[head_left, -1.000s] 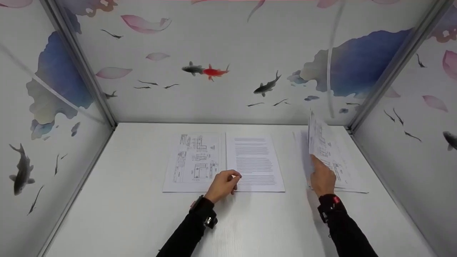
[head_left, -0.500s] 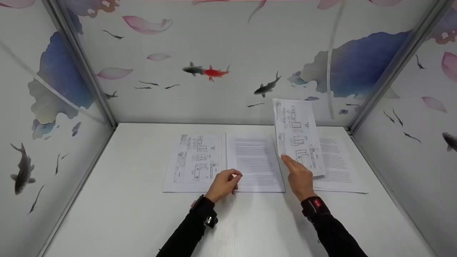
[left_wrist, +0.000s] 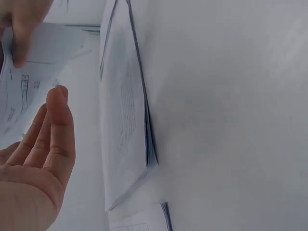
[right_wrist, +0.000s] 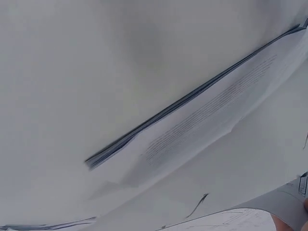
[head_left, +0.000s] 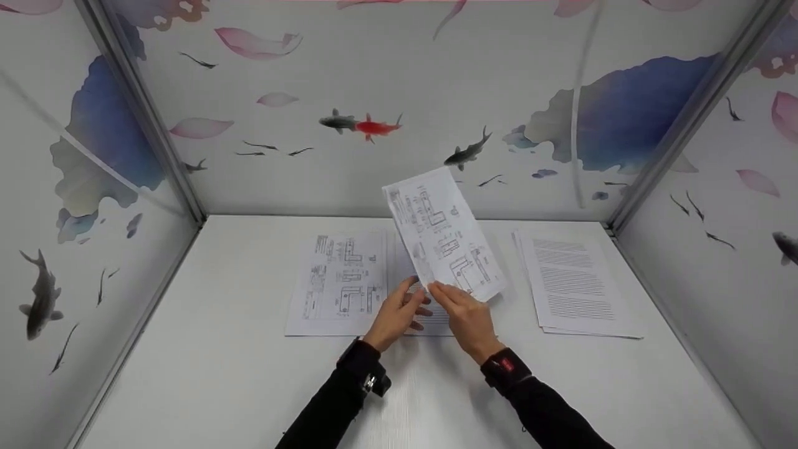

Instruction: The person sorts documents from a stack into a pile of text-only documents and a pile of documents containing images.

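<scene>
Raised over the middle of the table, a paper printed with a technical drawing (head_left: pixel 446 237) is tilted to the left. My right hand (head_left: pixel 469 321) pinches its lower edge, thumb on the printed side in the left wrist view. Close by, my left hand (head_left: pixel 394 315) has its fingers extended toward the paper's lower left corner, with a gap to it in the left wrist view. Beneath both hands lies a text-printed stack (head_left: pixel 436 325), mostly hidden by the raised paper. To its left rests a stack topped by a drawing (head_left: pixel 336 280).
A further stack with a text page on top (head_left: pixel 573 287) lies at the right of the white table (head_left: pixel 212 349), its sheets slightly fanned. Printed wall panels (head_left: pixel 399 75) enclose the table at the back and both sides.
My right hand has carried the drawing paper from the right stack leftward to the middle, uncovering a text page there. My left hand has opened its fingers and turned toward the paper.
</scene>
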### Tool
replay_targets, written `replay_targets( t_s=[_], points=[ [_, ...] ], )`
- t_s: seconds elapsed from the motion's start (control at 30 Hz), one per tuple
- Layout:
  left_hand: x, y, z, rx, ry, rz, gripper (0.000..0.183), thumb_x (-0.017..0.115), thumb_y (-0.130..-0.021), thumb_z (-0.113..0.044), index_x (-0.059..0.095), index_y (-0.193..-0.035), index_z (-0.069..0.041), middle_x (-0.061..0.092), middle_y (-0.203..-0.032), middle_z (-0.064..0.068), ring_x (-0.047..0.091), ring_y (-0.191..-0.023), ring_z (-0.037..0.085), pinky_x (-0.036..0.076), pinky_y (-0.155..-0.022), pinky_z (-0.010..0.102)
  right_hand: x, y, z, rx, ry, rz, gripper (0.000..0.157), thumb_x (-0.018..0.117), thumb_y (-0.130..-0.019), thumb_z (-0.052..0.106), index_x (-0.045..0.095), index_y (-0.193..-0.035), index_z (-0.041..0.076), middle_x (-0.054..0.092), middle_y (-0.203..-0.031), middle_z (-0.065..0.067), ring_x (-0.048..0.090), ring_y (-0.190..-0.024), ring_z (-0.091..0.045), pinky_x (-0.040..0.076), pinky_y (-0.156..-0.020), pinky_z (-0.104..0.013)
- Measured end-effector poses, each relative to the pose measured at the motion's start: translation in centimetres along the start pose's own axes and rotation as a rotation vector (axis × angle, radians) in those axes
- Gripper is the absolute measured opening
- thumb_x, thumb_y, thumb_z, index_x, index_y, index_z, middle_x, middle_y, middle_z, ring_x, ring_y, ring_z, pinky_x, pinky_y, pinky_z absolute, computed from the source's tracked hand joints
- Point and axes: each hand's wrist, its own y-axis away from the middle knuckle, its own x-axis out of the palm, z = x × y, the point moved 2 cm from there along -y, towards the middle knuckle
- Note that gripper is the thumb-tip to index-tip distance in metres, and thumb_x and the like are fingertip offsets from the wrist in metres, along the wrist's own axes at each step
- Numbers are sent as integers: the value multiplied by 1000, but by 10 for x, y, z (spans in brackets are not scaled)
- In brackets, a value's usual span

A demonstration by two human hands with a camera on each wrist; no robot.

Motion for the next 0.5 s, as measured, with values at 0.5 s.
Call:
replay_targets(
  t_s=[0.5],
  points=[
    [-6, 2, -2, -56, 400, -160, 46, 27, -109, -30, 41, -143, -2, 61, -126, 19, 66, -100, 18, 56, -82, 36, 12, -7, 29, -119, -130, 147, 37, 68, -89, 14, 67, -127, 12, 65, -131, -5, 60, -122, -23, 46, -103, -45]
  ],
)
